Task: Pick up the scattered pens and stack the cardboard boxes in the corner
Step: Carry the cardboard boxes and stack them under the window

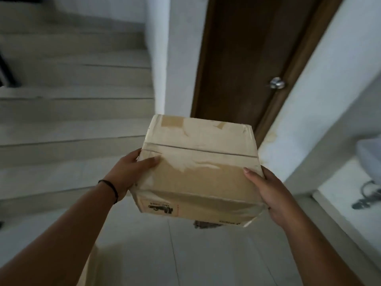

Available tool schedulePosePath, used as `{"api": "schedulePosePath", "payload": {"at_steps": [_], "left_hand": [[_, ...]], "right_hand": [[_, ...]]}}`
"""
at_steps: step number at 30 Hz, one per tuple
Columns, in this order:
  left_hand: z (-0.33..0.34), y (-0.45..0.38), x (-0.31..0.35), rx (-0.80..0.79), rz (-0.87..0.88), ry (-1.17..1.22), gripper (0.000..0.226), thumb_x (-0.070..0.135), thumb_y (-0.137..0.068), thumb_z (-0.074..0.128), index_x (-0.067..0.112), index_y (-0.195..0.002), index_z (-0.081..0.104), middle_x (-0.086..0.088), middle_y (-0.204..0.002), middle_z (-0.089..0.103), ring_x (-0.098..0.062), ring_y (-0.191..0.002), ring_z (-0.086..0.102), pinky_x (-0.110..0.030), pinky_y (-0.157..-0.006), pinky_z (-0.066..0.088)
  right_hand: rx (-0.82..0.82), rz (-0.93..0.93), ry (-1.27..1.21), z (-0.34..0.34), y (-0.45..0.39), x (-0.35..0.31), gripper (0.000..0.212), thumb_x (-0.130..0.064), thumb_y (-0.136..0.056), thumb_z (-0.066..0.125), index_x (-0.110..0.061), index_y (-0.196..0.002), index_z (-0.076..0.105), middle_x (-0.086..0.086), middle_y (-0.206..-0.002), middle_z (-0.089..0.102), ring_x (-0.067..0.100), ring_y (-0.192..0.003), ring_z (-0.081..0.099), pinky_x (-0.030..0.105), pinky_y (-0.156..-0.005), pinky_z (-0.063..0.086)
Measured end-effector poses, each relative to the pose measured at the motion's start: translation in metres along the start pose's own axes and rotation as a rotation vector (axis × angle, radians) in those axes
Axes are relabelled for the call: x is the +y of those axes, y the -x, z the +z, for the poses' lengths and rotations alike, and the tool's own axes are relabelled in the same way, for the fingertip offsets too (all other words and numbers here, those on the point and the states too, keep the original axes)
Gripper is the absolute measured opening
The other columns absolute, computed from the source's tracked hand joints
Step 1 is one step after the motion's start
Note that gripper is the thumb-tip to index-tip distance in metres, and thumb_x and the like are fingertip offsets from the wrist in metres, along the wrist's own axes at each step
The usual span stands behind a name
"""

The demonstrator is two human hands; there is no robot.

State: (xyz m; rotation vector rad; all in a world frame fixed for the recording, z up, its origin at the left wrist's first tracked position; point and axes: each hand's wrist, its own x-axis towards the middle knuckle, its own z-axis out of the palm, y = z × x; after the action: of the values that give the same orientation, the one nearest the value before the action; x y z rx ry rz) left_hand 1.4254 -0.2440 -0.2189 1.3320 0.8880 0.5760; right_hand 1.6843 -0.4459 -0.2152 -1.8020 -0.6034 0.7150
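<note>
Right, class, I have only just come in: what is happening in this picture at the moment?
A person is carrying a closed cardboard box in the air with both hands. The left hand grips its left side, thumb on top, and the right hand grips its right side. Ahead are a staircase, a white wall corner and a closed brown door with a metal knob. No pens are in view.

Box (198, 178) print blurred; nothing legible
</note>
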Motion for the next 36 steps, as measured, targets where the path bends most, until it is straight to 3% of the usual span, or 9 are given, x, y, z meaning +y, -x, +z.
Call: {"api": "schedulePosePath", "payload": {"at_steps": [4, 8, 12, 18, 21, 23, 26, 31, 36], "left_hand": [[0.022, -0.007, 0.029, -0.175, 0.059, -0.023, 0.035, 0.037, -0.079, 0.07, 0.026, -0.112, 0.065, -0.002, -0.102, 0.074, -0.026, -0.092, 0.071, -0.044, -0.08, 0.057], [0.063, -0.001, 0.059, -0.356, 0.09, -0.031, 0.032, 0.035, -0.082, 0.066, 0.026, -0.112, 0.066, -0.004, -0.102, 0.074, -0.029, -0.092, 0.07, -0.043, -0.078, 0.057], [0.13, 0.024, 0.086, -0.592, 0.093, 0.004, 0.028, 0.027, -0.088, 0.056, 0.022, -0.115, 0.064, -0.009, -0.104, 0.073, -0.029, -0.09, 0.07, -0.042, -0.079, 0.055], [0.231, 0.098, 0.107, -0.909, 0.019, 0.099, 0.034, 0.023, -0.09, 0.047, 0.015, -0.118, 0.064, -0.018, -0.111, 0.068, -0.037, -0.098, 0.062, -0.056, -0.1, 0.04], [0.279, 0.146, 0.107, -1.038, 0.038, 0.145, 0.035, 0.025, -0.09, 0.044, 0.013, -0.117, 0.064, -0.011, -0.103, 0.072, -0.027, -0.086, 0.069, -0.045, -0.091, 0.048], [0.301, 0.174, 0.105, -1.108, 0.052, 0.186, 0.035, 0.027, -0.091, 0.043, 0.011, -0.114, 0.065, -0.008, -0.096, 0.075, -0.022, -0.08, 0.071, -0.033, -0.075, 0.057], [0.338, 0.23, 0.095, -1.19, 0.03, 0.199, 0.031, 0.027, -0.092, 0.044, 0.011, -0.103, 0.068, -0.004, -0.082, 0.076, -0.018, -0.069, 0.072, -0.023, -0.057, 0.057], [0.387, 0.328, 0.079, -1.349, -0.023, 0.187, 0.036, 0.026, -0.09, 0.046, 0.012, -0.115, 0.066, -0.011, -0.102, 0.073, -0.024, -0.08, 0.07, -0.03, -0.069, 0.057], [0.425, 0.413, 0.066, -1.462, -0.023, 0.197, 0.032, 0.022, -0.091, 0.045, 0.013, -0.111, 0.067, -0.007, -0.093, 0.075, -0.02, -0.072, 0.07, -0.028, -0.062, 0.057]], "right_hand": [[0.119, -0.025, -0.121, -0.027, 0.048, -0.011, 0.033, -0.036, -0.086, 0.062, -0.029, -0.118, 0.064, -0.005, -0.113, 0.071, 0.019, -0.106, 0.066, 0.046, -0.098, 0.048], [0.292, -0.009, -0.25, -0.06, 0.111, -0.019, 0.028, -0.029, -0.089, 0.059, -0.026, -0.116, 0.064, 0.001, -0.113, 0.071, 0.024, -0.108, 0.064, 0.05, -0.099, 0.047], [0.472, -0.016, -0.383, -0.1, 0.195, -0.026, 0.028, -0.023, -0.093, 0.051, -0.02, -0.12, 0.06, 0.005, -0.111, 0.07, 0.026, -0.103, 0.065, 0.042, -0.083, 0.053], [0.776, -0.042, -0.527, -0.154, 0.319, -0.017, 0.034, -0.032, -0.091, 0.052, -0.02, -0.122, 0.059, 0.008, -0.113, 0.07, 0.03, -0.102, 0.065, 0.047, -0.084, 0.055], [0.914, -0.089, -0.569, -0.171, 0.385, -0.011, 0.034, -0.038, -0.091, 0.049, -0.021, -0.118, 0.061, 0.008, -0.107, 0.071, 0.028, -0.096, 0.067, 0.039, -0.071, 0.055], [0.983, -0.098, -0.596, -0.175, 0.419, -0.008, 0.036, -0.039, -0.092, 0.047, -0.021, -0.119, 0.062, 0.008, -0.106, 0.073, 0.029, -0.099, 0.067, 0.041, -0.077, 0.054], [1.089, -0.126, -0.626, -0.186, 0.486, -0.001, 0.031, -0.036, -0.091, 0.049, -0.021, -0.114, 0.064, 0.008, -0.105, 0.074, 0.028, -0.1, 0.068, 0.045, -0.084, 0.052], [1.242, -0.112, -0.599, -0.206, 0.595, 0.01, 0.032, -0.029, -0.09, 0.05, -0.014, -0.115, 0.064, 0.011, -0.101, 0.074, 0.028, -0.09, 0.07, 0.04, -0.074, 0.052], [1.348, -0.11, -0.572, -0.222, 0.679, 0.027, 0.033, -0.031, -0.091, 0.048, -0.016, -0.116, 0.063, 0.01, -0.099, 0.075, 0.031, -0.094, 0.067, 0.043, -0.077, 0.051]]}}
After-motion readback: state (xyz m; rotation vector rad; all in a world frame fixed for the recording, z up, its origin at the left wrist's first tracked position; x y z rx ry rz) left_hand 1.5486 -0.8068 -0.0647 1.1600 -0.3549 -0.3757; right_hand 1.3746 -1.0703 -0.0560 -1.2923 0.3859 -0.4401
